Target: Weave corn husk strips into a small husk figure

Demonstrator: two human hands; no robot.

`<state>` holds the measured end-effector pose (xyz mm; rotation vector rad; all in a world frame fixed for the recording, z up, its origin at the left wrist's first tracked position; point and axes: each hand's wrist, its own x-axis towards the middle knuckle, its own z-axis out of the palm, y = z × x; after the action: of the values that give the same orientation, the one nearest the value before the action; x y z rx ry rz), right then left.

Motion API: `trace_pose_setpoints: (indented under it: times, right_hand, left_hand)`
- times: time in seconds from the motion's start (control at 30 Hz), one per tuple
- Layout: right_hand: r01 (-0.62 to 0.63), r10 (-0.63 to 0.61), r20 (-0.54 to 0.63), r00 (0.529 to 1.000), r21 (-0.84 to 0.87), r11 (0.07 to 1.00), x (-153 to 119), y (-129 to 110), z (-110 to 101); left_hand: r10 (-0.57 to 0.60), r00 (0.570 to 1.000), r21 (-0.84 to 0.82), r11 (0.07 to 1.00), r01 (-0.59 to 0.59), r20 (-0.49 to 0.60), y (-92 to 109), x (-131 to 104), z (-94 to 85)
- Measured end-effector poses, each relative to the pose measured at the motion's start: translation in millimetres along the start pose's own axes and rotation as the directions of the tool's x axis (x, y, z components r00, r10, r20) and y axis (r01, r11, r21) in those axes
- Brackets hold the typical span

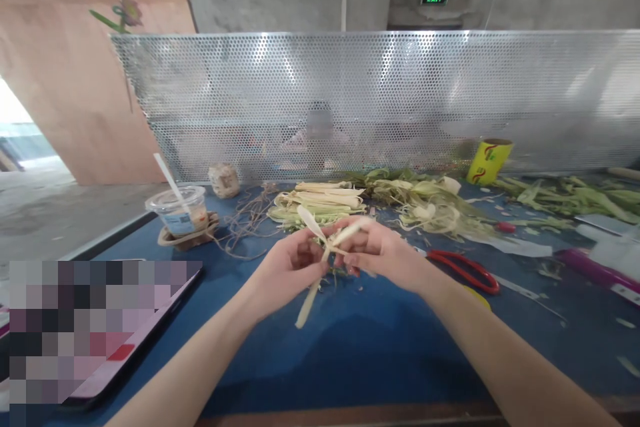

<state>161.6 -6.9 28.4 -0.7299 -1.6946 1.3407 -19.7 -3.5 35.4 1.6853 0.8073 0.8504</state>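
Between my hands, above the blue table, are pale corn husk strips (314, 293) that meet and cross in the middle. My left hand (295, 260) pinches them from the left, thumb at the crossing. From the right, my right hand (375, 248) grips another pale strip with bent fingers. One strip end points up, and another hangs toward me below the fingers. Just behind my hands lies a stack of folded corn husks (320, 200). Part of the crossing is hidden by my fingers.
A plastic cup with a straw (177, 213) stands in a cardboard holder at left, near a tablet (165, 320). Tangled twine (250, 213), red-handled scissors (467, 270), loose green husks (430, 203) and a yellow roll (490, 161) lie around. A perforated metal screen (375, 93) closes the back.
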Motion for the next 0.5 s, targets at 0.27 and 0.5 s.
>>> trace_pose_setpoints:
  times: [0.27,0.5]
  right_hand:
    - [0.038,-0.040,-0.046,0.998,-0.046,0.998,0,4,10]
    - [0.024,-0.030,-0.038,0.999,-0.168,0.985,-5,-6,7]
  left_hand:
    - [0.067,0.994,0.007,0.998,-0.067,-0.084,-3,2,12.3]
    - [0.147,0.982,0.228,0.966,-0.118,-0.116,-10,-1,10.7]
